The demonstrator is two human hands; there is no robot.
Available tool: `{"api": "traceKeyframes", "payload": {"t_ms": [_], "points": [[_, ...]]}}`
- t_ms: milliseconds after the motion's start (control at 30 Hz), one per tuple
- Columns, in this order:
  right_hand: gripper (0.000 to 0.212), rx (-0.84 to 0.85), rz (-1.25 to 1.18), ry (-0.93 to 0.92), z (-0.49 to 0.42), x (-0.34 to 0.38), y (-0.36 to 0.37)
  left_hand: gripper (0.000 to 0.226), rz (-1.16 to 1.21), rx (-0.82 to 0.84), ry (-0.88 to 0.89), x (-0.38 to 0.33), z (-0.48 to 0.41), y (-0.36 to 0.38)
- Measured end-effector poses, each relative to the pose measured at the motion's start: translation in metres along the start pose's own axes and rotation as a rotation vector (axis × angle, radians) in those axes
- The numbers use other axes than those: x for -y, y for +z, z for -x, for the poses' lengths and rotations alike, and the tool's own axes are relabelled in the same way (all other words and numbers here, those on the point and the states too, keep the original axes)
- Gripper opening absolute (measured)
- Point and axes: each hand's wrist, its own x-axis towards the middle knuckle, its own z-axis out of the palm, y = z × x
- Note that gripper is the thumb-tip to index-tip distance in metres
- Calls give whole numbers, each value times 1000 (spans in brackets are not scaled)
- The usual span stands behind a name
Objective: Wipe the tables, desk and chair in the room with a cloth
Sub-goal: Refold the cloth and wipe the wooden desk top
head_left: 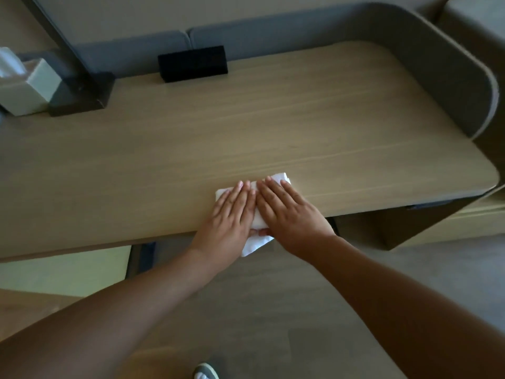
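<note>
Past the pale green tissue box (pixel 27 86) and black rectangular block (pixel 192 63), your left hand (pixel 228 214) and right hand (pixel 289 214) press side by side, fingers straight and flat, on the white folded cloth (pixel 257 243) at the light wooden desk (pixel 328 119)'s front edge. You appear mid-wipe on the desk; the next pass likely calls for an even-pressured sweep toward the rounded right corner below the grey curved panel (pixel 451 64).
</note>
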Motion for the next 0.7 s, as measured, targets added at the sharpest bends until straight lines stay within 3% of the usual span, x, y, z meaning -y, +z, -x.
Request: {"api": "traceKeyframes", "payload": {"t_ms": [233,433,700], "points": [[70,125,31,115,64,-83,-3,77,140,-64,25,-79,-77,-9],[66,150,61,217,111,-135,-16,86,186,-113,46,-140,-133,-4],[68,256,24,414,162,-193,-24,91,235,-38,117,-210,-199,-9]]}}
